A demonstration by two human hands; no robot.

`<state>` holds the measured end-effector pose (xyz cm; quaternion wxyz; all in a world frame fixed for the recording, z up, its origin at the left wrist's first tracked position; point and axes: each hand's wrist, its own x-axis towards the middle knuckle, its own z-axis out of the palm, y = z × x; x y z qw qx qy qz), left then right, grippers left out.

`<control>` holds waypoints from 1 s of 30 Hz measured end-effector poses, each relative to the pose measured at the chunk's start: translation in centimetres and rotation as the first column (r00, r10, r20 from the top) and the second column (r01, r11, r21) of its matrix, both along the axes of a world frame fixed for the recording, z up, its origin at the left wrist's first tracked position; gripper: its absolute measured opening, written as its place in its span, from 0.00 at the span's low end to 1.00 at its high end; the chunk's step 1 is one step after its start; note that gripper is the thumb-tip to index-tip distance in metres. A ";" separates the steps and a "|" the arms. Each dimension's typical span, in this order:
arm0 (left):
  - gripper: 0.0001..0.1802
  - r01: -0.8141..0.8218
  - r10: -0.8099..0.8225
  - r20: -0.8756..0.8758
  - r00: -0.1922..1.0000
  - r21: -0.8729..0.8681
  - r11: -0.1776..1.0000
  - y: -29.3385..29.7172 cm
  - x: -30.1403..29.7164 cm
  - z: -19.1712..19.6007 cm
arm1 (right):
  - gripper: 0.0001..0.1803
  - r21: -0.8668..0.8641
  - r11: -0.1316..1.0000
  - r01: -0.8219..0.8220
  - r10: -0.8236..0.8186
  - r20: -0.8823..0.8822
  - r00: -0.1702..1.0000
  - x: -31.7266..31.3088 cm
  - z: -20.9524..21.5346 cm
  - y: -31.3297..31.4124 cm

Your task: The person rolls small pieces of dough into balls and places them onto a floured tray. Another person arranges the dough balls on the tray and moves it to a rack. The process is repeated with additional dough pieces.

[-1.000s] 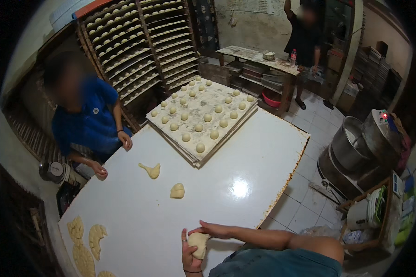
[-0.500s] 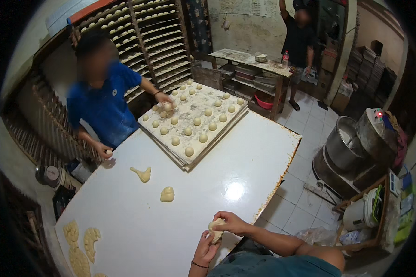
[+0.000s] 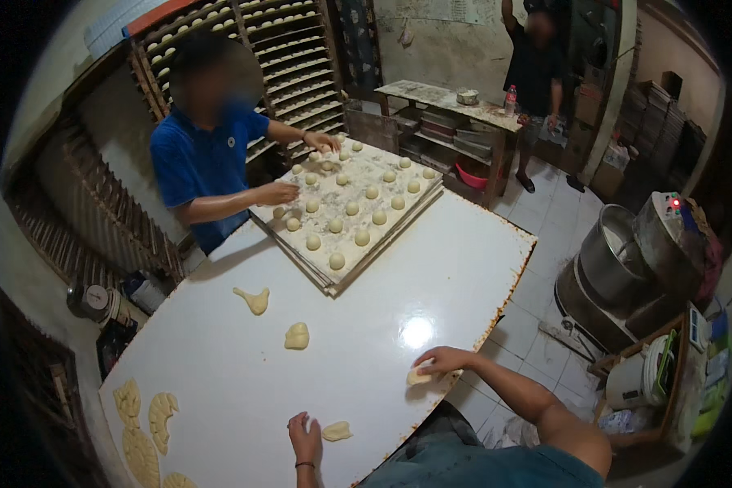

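Observation:
My right hand [image 3: 446, 359] curls over a small piece of dough [image 3: 416, 376] on the white tabletop, near the right edge. Its fingers cover part of that dough. With nothing in it, my left hand [image 3: 304, 434] rests on the table, fingers apart, just left of a flat scrap of dough [image 3: 337, 431]. Farther up lie a squarish lump of dough [image 3: 297, 336] and a dough piece with a thin tail [image 3: 256, 301]. Flattened, dented dough pieces [image 3: 141, 455] lie at the lower left.
Across the table, a co-worker in blue [image 3: 207, 163] reaches over a stack of floured boards [image 3: 333, 285] bearing dough balls. Racks of trays [image 3: 301, 77] stand behind. A mixer [image 3: 618, 252] stands at right; another person [image 3: 537, 73] stands at the back.
My hands have drawn apart, and the dough they held between them is now in two pieces on the table. The co-worker's hands have both come over the floured board.

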<state>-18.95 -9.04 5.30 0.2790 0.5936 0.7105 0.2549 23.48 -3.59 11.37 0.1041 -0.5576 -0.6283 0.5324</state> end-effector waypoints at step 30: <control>0.03 0.416 -0.323 -0.300 0.897 0.331 0.847 1.1 3.9 -6.9 | 0.07 0.850 0.527 -0.003 -0.192 0.122 0.974 -6.4 -9.0 -3.4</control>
